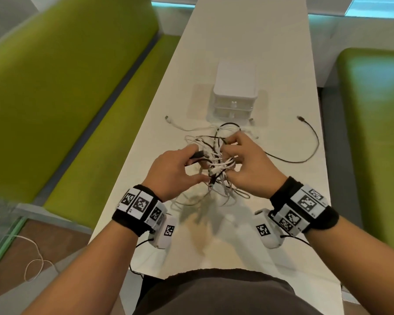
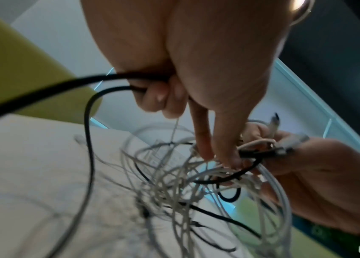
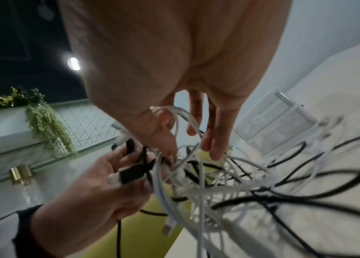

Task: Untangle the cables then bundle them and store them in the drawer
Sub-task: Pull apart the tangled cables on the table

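A tangle of white and black cables [image 1: 216, 169] is lifted a little off the white table [image 1: 248, 42], loops trailing onto it. My left hand [image 1: 197, 162] pinches a black USB plug [image 1: 197, 154] at the tangle's left; in the left wrist view its other fingers [image 2: 159, 99] curl round the black cable [image 2: 86, 83]. My right hand [image 1: 231, 158] grips the tangle from the right, fingers [image 3: 216, 144] hooked among white strands [image 3: 199, 174]. A white drawer unit [image 1: 236, 92] stands beyond, both drawers closed.
One black cable [image 1: 314, 142] arcs out to the right across the table, its plug [image 1: 301, 118] lying free. A white cable end [image 1: 168, 119] lies left of the drawer unit. Green benches [image 1: 55, 98] flank both long sides. Another white cable [image 1: 34, 262] lies on the floor.
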`<state>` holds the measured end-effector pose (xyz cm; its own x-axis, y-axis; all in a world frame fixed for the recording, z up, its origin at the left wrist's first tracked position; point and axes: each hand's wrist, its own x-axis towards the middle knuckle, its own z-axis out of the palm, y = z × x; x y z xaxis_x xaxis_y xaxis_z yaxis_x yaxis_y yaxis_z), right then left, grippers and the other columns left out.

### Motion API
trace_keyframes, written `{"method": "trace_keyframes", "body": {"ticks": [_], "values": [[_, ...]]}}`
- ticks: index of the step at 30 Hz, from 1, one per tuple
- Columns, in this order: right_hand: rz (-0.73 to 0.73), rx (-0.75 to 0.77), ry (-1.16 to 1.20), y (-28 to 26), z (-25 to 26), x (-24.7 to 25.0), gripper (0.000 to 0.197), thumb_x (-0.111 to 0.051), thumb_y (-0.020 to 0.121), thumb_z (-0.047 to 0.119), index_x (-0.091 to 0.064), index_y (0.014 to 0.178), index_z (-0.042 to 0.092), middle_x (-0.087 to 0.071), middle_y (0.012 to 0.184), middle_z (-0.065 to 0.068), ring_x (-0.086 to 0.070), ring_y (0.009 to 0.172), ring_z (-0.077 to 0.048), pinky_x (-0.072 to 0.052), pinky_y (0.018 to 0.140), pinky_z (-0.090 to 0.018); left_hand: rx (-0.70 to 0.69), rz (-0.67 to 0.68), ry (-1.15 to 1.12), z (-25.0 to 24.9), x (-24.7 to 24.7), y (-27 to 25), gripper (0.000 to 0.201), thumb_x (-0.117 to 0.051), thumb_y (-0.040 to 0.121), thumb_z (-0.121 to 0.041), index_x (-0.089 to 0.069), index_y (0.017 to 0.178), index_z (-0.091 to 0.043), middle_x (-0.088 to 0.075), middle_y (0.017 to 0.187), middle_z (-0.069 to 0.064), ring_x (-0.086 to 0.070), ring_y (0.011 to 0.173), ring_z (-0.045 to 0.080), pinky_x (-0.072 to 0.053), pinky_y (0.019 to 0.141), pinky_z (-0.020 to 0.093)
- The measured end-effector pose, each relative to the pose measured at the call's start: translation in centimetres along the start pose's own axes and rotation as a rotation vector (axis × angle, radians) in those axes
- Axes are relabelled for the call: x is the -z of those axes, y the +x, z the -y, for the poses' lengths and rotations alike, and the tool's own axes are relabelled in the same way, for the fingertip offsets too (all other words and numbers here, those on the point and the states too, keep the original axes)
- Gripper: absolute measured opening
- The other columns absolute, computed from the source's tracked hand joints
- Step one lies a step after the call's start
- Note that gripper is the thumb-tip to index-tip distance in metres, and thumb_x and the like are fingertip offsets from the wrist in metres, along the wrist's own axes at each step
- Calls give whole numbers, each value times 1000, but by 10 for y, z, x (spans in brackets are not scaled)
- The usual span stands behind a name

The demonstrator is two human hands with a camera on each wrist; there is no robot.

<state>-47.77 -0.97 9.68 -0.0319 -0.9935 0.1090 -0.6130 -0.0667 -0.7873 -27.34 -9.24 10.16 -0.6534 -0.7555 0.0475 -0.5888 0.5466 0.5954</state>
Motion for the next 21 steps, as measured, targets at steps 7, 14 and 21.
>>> {"method": "trace_keyframes", "body": {"ticks": [7,14,21], "values": [[185,-126,-178,-5,3,30,49,-55,82,75,-55,75,27,-58,73,5,-56,73,-18,-50,74,-50,84,-115,-163,-3,3,9,30,-71,89,-31,-48,73,-39,-58,59,-10,-64,61,12,-50,60,38],[113,-53,-329,-4,-2,2,31,-76,73,44,-51,81,28,-49,84,7,-48,76,-16,-38,64,-35,39,23,-324,-11,-10,4,21,-74,86,-18,-58,97,-9,-66,81,-25,-48,57,3,-40,62,23],[-104,113,-160,-6,-8,6,24,-61,70,-6,-74,71,14,-60,114,-3,-58,107,-27,-47,85,-37,168,-128,-360,-12,-7,8,36,-73,90,-15,-45,73,-31,-71,77,-2,-57,63,-4,-37,65,19]]}}
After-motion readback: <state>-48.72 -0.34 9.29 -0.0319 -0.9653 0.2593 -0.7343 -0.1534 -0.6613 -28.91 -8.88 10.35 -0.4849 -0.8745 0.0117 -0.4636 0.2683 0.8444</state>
